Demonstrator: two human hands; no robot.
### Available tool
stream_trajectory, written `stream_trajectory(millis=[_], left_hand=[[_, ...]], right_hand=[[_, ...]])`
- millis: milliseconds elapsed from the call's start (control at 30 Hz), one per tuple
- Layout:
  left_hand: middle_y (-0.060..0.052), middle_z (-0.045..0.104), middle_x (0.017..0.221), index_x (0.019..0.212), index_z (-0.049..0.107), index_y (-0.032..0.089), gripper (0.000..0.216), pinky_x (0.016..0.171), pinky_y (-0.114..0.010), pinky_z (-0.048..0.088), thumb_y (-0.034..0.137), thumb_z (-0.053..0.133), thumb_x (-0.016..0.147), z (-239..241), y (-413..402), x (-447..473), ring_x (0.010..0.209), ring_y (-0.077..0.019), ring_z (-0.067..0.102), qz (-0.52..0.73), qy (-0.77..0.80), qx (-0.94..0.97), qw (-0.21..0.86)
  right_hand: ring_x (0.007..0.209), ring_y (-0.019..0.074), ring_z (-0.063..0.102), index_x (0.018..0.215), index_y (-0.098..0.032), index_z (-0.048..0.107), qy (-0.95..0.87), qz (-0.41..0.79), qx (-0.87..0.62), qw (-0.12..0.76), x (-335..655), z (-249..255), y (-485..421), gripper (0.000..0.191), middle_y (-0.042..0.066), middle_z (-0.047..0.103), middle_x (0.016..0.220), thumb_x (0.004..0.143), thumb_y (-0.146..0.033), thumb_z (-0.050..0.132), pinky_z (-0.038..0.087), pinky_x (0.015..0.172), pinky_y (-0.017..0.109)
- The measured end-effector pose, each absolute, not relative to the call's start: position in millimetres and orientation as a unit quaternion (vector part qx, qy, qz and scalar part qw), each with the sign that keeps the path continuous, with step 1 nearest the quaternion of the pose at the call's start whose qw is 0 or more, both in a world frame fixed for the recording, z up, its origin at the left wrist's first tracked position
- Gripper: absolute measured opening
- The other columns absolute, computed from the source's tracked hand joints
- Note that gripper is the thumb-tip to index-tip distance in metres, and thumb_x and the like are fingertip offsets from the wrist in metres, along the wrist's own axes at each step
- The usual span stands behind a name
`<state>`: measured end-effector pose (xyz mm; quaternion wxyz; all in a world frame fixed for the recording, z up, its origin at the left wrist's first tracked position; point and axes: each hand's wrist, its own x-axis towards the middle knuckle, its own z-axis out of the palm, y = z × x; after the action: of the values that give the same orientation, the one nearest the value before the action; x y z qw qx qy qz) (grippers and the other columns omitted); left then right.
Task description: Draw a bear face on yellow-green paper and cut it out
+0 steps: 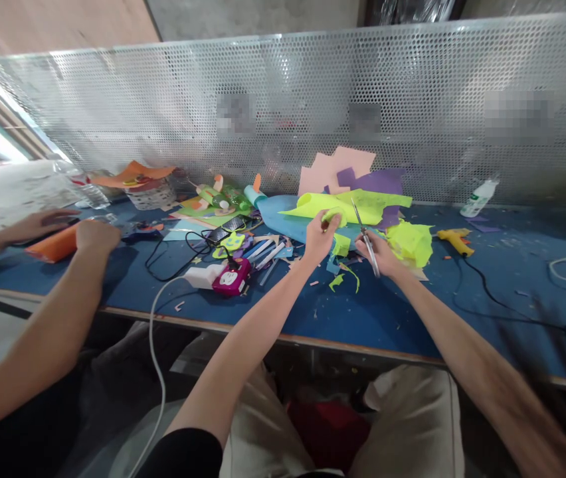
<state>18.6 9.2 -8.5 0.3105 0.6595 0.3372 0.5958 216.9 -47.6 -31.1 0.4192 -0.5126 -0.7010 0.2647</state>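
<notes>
Between the fingers of my left hand [321, 238] is a small yellow-green foam piece [335, 214]. My right hand [381, 255] is closed on a pair of scissors [364, 232], whose blades point up and away from me. Behind both hands lies a curled yellow-green sheet [347, 207] on top of a blue sheet [283, 216]. A crumpled yellow-green sheet [410, 244] rests right of my right hand. Thin yellow-green offcuts [345, 279] lie on the blue tabletop [323, 322] below my hands.
At left, another person's hands [97, 236] are on an orange roll [56, 244]. A magenta power adapter [232, 277] with cables and several markers [263, 252] sit left of my arms. Rightward are a yellow glue gun [456, 241] and a white bottle [480, 198]. A perforated metal panel [287, 86] stands behind.
</notes>
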Motion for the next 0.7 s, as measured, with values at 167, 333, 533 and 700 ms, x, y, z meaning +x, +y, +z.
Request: stream_trajectory(millis=[167, 333, 533, 700], left_hand=[[-0.006, 0.073, 0.094, 0.112, 0.066, 0.019, 0.038, 0.074, -0.028, 0.051, 0.053, 0.066, 0.095, -9, 6, 20, 0.08, -0.0169, 0.066, 0.586, 0.343, 0.663, 0.316], [-0.001, 0.066, 0.075, 0.106, 0.068, 0.019, 0.037, 0.066, -0.028, 0.045, 0.054, 0.066, 0.094, -10, 0, 22, 0.065, -0.0146, 0.058, 0.544, 0.364, 0.707, 0.267], [0.001, 0.054, 0.069, 0.09, 0.064, 0.018, 0.045, 0.06, -0.026, 0.041, 0.063, 0.063, 0.093, -15, 1, 25, 0.062, -0.0123, 0.048, 0.556, 0.344, 0.688, 0.315], [-0.001, 0.058, 0.078, 0.085, 0.061, 0.019, 0.046, 0.065, -0.025, 0.046, 0.064, 0.066, 0.09, -14, 6, 26, 0.07, -0.0125, 0.052, 0.583, 0.292, 0.673, 0.351]], right_hand=[[0.068, 0.0225, 0.06, 0.095, -0.024, 0.057, -0.697, 0.258, -0.517, 0.425, 217, -32, -44, 0.037, 0.003, 0.065, 0.076, 0.09, -0.059, 0.066, 0.046, 0.065, 0.035], [0.064, 0.0229, 0.058, 0.083, -0.023, 0.059, -0.723, 0.15, -0.544, 0.398, 217, -31, -42, 0.038, 0.004, 0.064, 0.071, 0.087, -0.06, 0.07, 0.041, 0.062, 0.035], [0.063, 0.0194, 0.056, 0.082, -0.021, 0.062, -0.723, 0.249, -0.513, 0.389, 218, -26, -49, 0.042, 0.003, 0.065, 0.07, 0.09, -0.062, 0.064, 0.04, 0.06, 0.031], [0.064, 0.0185, 0.056, 0.081, -0.021, 0.062, -0.745, 0.281, -0.476, 0.373, 217, -22, -56, 0.049, 0.002, 0.062, 0.068, 0.093, -0.067, 0.056, 0.042, 0.06, 0.03]])
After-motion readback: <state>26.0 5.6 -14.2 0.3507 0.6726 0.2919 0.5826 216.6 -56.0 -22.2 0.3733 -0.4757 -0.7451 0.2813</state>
